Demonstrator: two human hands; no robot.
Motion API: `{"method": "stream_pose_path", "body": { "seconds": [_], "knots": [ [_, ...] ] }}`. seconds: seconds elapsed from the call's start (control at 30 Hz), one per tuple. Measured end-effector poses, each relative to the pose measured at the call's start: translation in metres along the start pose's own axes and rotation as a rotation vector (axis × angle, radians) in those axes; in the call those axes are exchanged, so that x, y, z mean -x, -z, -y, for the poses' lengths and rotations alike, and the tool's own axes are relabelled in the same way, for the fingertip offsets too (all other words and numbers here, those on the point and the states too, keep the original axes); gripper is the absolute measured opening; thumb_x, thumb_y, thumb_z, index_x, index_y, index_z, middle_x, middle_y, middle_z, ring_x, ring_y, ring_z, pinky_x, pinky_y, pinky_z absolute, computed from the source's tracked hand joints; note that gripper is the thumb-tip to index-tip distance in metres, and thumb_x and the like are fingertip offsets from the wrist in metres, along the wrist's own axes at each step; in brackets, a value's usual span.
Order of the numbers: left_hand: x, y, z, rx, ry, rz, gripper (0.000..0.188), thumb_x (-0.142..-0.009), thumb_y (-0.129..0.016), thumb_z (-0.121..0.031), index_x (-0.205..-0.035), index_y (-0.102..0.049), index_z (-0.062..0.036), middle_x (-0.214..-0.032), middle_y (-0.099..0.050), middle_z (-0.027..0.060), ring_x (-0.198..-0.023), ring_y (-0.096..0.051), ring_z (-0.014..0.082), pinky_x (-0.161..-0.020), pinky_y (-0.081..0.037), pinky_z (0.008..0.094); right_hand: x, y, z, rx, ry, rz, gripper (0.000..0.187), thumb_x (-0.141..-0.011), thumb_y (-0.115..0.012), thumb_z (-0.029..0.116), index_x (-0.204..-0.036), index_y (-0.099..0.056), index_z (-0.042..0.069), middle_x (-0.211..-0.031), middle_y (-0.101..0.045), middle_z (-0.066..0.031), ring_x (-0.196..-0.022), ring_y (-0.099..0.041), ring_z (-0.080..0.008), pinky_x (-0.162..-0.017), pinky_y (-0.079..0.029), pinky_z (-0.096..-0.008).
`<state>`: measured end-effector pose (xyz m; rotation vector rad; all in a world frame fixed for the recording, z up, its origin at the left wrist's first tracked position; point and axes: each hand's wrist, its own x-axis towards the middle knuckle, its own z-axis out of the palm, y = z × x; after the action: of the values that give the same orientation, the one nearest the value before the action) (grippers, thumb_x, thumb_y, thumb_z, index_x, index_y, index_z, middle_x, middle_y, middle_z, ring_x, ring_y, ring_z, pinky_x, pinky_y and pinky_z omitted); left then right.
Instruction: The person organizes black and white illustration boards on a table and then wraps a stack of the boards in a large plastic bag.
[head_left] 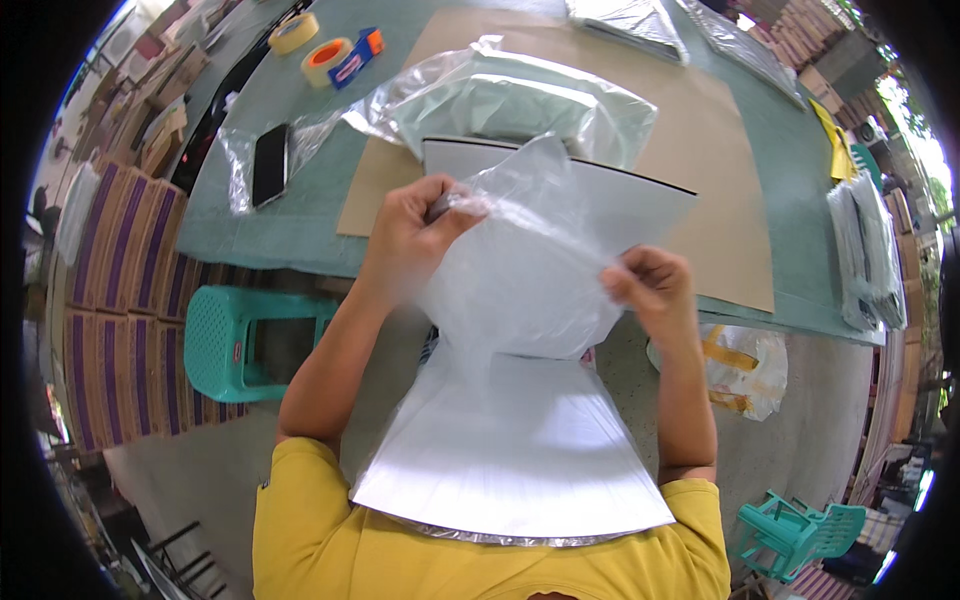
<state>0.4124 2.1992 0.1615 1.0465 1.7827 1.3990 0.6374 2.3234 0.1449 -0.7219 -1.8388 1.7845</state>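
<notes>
Both my hands grip a clear plastic bag, which stretches between them in front of my chest. My left hand pinches its upper left part, fingers closed. Lower down on the other side, my right hand closes its thumb and fingers on the bag's right edge. Behind the film a flat white panel with a black edge leans across the table's near side. A wide white sheet or panel slopes down against my body, with clear film showing along its lower edge. Where bag and panels overlap is hard to see.
On the green table lie brown cardboard, a wrapped bundle, a phone, a tape roll and a blue-orange tape dispenser. Green stools and stacked cartons stand around. A white bag sits below.
</notes>
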Motion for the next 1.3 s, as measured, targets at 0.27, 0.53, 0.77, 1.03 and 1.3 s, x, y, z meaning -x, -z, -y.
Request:
{"method": "stream_pose_path", "body": {
  "seconds": [0.27,0.53,0.77,1.03,1.3],
  "knots": [
    [-0.001,-0.003,-0.013,-0.382,-0.609,-0.411,0.012,-0.072,-0.062,-0.009,-0.079,-0.055,-0.0017,-0.064,-0.051,0.0010,-0.058,-0.045,0.0105,-0.055,-0.037,0.0215,0.007,0.003,0.002,-0.274,-0.216,0.151,0.018,-0.075,-0.063,0.014,-0.069,-0.056,-0.001,-0.062,-0.055,-0.0046,-0.054,-0.049,-0.0075,-0.049,-0.038,-0.0202],
    [0.049,-0.035,-0.008,-0.254,-0.331,0.387,0.020,-0.071,-0.065,-0.015,-0.064,-0.053,-0.0004,-0.058,-0.050,0.0095,-0.051,-0.045,0.0156,-0.048,-0.037,0.0262,0.007,-0.030,-0.018,-0.505,-0.245,0.222,0.022,-0.072,-0.068,0.017,-0.066,-0.052,0.004,-0.058,-0.051,0.0002,-0.052,-0.046,-0.0055,-0.047,-0.036,-0.0194],
    [0.049,-0.036,0.023,0.141,0.070,0.339,0.017,-0.075,-0.058,-0.011,-0.064,-0.054,0.0010,-0.055,-0.048,0.0025,-0.051,-0.041,0.0086,-0.047,-0.033,0.0238,0.008,-0.042,-0.040,-0.713,-0.320,0.192,0.028,-0.072,-0.066,0.029,-0.072,-0.052,0.004,-0.062,-0.053,0.0007,-0.052,-0.049,-0.0065,-0.047,-0.038,-0.0199],
    [0.047,0.063,0.031,0.218,0.089,-0.512,0.022,-0.078,-0.053,-0.019,-0.058,-0.047,-0.0106,-0.050,-0.037,-0.0046,-0.046,-0.036,0.0035,-0.042,-0.029,0.0181,0.020,-0.021,-0.030,-0.603,-0.254,0.192,0.016,-0.074,-0.063,0.012,-0.072,-0.055,-0.002,-0.064,-0.057,-0.0077,-0.053,-0.052,-0.0128,-0.048,-0.042,-0.0238],
    [0.021,-0.024,-0.056,-0.103,-0.378,0.265,0.015,-0.075,-0.063,-0.014,-0.071,-0.058,-0.0006,-0.058,-0.053,-0.0005,-0.051,-0.041,0.0028,-0.045,-0.033,0.0176,-0.018,-0.042,0.047,0.186,0.301,-0.015,0.022,-0.071,-0.067,0.014,-0.061,-0.051,0.004,-0.055,-0.052,-0.0016,-0.049,-0.047,-0.0060,-0.043,-0.037,-0.0190]
  ]
}}
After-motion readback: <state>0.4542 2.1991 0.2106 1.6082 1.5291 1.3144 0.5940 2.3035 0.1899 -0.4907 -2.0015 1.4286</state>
